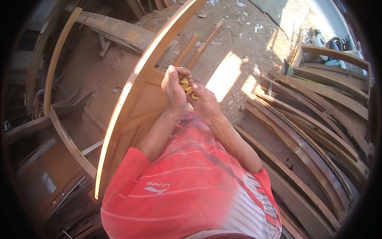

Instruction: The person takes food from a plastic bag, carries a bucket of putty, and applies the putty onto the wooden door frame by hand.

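Both my hands are together in front of my body at upper middle. My left hand [174, 89] is cupped, its fingers curled round several small yellow, curled pieces [184, 85]. Whether they are wood shavings or small fittings I cannot make out. My right hand [207, 106] meets it from the right, thumb and fingers closed at the pile. One curled piece [195, 96] shows at its fingers, below the others. Left of my hands and close to my left arm, a wooden panel door [149, 93] stands on edge, its long pale edge [119, 109] facing up.
Long wooden boards [302, 139] are stacked along the right. A plank bench [115, 30] stands at the far left, with wooden frame pieces [67, 139] nearer. Two timber strips [205, 46] lie on the dusty, littered floor [234, 36] ahead. Various items [336, 46] sit at the far right.
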The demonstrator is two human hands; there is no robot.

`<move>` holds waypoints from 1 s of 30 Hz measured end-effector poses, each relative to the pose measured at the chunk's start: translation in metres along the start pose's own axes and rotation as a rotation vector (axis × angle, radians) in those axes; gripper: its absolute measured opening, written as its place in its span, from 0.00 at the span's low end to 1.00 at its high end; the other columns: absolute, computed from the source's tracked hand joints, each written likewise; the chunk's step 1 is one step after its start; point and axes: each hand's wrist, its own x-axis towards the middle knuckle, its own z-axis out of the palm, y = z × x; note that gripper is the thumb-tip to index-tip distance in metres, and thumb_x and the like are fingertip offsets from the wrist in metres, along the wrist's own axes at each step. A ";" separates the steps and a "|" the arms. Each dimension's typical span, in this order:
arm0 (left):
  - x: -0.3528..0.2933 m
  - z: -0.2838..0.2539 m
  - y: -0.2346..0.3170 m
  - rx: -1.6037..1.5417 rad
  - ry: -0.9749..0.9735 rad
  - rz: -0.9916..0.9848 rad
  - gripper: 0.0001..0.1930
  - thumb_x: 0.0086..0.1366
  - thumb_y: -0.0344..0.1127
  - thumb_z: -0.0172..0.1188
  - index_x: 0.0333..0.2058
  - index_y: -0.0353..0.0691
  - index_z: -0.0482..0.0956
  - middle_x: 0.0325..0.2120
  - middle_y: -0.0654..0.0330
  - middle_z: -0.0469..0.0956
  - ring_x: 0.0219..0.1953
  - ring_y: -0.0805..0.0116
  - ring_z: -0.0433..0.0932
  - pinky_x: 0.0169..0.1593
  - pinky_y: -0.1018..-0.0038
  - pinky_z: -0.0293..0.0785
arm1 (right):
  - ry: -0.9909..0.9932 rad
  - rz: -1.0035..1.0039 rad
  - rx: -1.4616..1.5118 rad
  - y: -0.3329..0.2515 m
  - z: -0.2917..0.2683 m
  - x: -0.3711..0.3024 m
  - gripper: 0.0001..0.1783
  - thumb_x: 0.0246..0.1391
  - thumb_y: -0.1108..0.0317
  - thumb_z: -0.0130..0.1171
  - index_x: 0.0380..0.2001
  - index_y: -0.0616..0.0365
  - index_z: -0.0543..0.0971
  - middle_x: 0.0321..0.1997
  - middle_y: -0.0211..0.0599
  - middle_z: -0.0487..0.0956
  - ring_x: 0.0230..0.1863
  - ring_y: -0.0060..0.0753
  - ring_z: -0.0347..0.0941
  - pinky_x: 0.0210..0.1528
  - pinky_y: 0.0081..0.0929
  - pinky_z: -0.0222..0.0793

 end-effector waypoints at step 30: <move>0.131 0.176 -0.080 -0.431 0.333 -0.499 0.18 0.79 0.50 0.51 0.33 0.44 0.75 0.29 0.60 0.77 0.32 0.69 0.77 0.37 0.72 0.76 | -0.367 -0.144 -0.024 -0.396 0.060 0.022 0.36 0.76 0.43 0.42 0.55 0.73 0.74 0.60 0.60 0.77 0.61 0.50 0.78 0.64 0.45 0.74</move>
